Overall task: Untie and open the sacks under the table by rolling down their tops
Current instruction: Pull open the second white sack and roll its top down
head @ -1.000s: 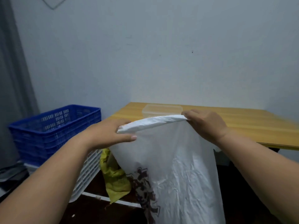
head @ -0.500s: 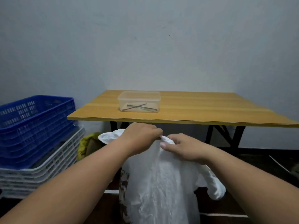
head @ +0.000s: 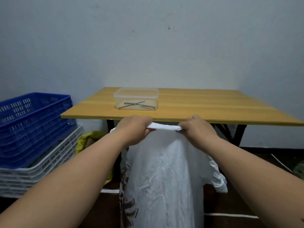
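Observation:
A tall white woven sack [head: 166,178] with dark brown print on its left side stands in front of the wooden table [head: 205,109]. Its top edge is rolled into a thick white band stretched flat between my hands. My left hand [head: 134,130] grips the band's left end, fingers curled over it. My right hand [head: 197,130] grips the right end the same way. A yellow sack [head: 88,139] sits under the table's left side, partly hidden behind my left forearm.
A clear plastic box [head: 136,100] with thin metal rods inside stands on the table. A blue crate [head: 31,122] stacked on white crates [head: 46,165] fills the left side. The table's black legs [head: 236,134] stand at the right, on a dark floor with white lines.
My hands, pinched close together on the sack's top half a second ago, have moved apart, stretching the rolled band between them. The camera view shifted right and steadied on the table.

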